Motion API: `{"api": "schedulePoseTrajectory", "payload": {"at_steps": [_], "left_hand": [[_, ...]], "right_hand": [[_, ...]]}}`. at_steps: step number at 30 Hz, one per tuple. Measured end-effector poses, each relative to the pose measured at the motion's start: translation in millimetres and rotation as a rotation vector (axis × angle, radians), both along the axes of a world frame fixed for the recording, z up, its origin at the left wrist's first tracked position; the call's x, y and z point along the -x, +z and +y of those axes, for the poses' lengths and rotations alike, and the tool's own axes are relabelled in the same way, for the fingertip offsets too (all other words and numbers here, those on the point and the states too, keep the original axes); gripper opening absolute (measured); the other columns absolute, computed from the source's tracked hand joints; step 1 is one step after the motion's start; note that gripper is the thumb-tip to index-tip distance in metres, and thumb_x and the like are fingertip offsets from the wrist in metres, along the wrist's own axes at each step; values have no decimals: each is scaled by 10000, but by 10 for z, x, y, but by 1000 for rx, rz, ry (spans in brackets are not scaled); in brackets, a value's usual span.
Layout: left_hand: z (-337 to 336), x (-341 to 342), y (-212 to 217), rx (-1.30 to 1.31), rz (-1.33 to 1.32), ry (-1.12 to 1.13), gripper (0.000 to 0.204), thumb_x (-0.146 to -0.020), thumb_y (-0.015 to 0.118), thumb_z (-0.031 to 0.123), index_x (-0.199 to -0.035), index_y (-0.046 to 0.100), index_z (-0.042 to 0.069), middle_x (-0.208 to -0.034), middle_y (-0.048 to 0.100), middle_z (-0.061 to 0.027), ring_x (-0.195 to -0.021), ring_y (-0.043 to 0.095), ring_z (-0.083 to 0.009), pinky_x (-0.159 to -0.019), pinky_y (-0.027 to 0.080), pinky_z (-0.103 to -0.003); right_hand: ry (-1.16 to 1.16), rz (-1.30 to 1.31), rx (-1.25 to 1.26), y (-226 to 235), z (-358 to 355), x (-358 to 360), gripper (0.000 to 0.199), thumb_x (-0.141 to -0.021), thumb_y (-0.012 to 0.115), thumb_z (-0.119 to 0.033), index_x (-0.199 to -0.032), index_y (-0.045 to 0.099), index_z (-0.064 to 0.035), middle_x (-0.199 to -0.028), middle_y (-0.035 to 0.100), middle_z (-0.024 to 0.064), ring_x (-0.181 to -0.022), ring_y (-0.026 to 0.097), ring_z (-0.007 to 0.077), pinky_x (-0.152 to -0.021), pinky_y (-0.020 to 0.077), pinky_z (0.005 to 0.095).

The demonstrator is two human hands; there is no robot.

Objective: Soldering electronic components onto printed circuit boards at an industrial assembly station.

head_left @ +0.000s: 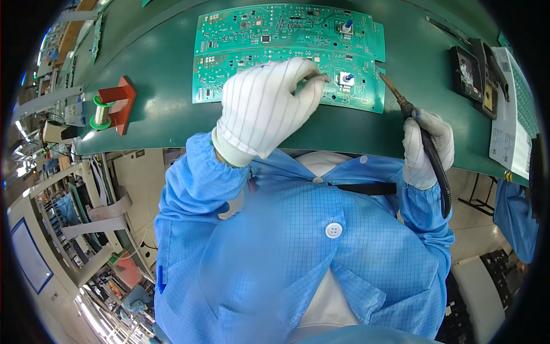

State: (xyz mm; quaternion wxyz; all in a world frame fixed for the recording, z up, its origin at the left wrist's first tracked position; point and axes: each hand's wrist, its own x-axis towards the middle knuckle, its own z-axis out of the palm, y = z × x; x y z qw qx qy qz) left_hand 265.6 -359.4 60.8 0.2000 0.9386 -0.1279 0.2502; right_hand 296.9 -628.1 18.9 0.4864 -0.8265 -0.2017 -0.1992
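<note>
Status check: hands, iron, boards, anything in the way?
Left hand pinching over near circuit board. Right hand gripping soldering iron, tip just off the board's right edge. Solder spool sits far left; nothing blocking.

Board point(286, 74) middle — behind left glove point(263, 106)

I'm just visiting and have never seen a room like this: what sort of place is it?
Most likely an electronics assembly workshop. On the green bench lie two green circuit boards. The gloved right hand holds a soldering iron, the left hand rests on the nearer board, and a spool of solder wire stands nearby.
</note>
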Motion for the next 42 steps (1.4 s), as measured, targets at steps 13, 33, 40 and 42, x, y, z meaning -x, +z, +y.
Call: {"api": "schedulePoseTrajectory", "payload": {"at_steps": [13, 33, 40, 42], "left_hand": [[23, -21, -118, -66, 83, 20, 99, -778, 719, 205, -800, 652, 135, -660, 629, -80, -573, 635, -268, -553, 519, -366], [-27, -143, -88, -264, 178, -30, 88, -847, 650, 172, -871, 576, 131, -643, 570, -86, -561, 621, -232, -489, 501, -345], [-7, -179, -68, -226, 224, -109, 99, -880, 636, 190, -939, 579, 134, -693, 609, -103, -616, 646, -270, -527, 522, -380], [-10, -182, -61, -221, 234, -116, 105, -884, 636, 192, -949, 578, 134, -706, 617, -105, -628, 651, -273, -535, 525, -384]], "right_hand": [[98, -150, 82, 56, 2, -46, 170, -822, 661, 61, -979, 628, 5, -855, 653, 117, -657, 580, 108, -629, 481, 245], [499, 308, -56, 201, -325, -248, 171, -729, 686, -8, -891, 644, -41, -835, 650, 117, -788, 606, 262, -715, 484, 360], [509, 248, 19, 232, -331, -256, 179, -730, 699, -23, -901, 659, -50, -835, 669, 127, -802, 624, 282, -729, 493, 371], [503, 249, 29, 238, -334, -249, 181, -729, 702, -24, -903, 661, -52, -833, 672, 128, -805, 628, 286, -732, 496, 374]]}}
